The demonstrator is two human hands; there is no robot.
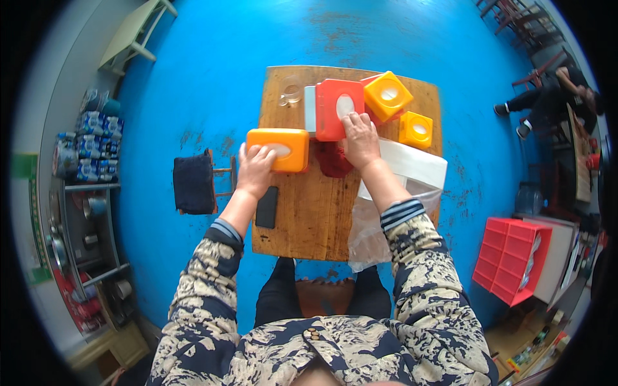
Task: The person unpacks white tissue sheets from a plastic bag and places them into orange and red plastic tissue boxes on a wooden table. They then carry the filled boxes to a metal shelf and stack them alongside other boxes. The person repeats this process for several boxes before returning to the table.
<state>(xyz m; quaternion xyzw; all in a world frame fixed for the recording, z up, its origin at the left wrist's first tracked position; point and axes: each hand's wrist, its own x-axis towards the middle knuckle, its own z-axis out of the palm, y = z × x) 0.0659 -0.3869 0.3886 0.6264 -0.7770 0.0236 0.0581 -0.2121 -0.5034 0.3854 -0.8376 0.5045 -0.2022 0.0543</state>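
My left hand [257,166] rests on the near left part of an orange plastic tissue box [294,144] with an oval opening, its fingertips by the opening. My right hand [359,137] lies on the near edge of a red tissue box [333,103], fingertips beside its oval opening. Two yellow cube-shaped tissue boxes are to the right, one tilted [400,99] over a red item, the other [416,137] nearer. Dark red cloth [333,161] lies below the red box, partly hidden. A white packet [420,166] and clear plastic bag [372,231] lie by my right forearm.
The wooden table [314,212] also holds a glass cup [292,91] and a black phone [266,207]. A stool with a dark cover [194,186] stands left. Red plastic drawers [504,255] stand right. A person [569,91] sits at the far right.
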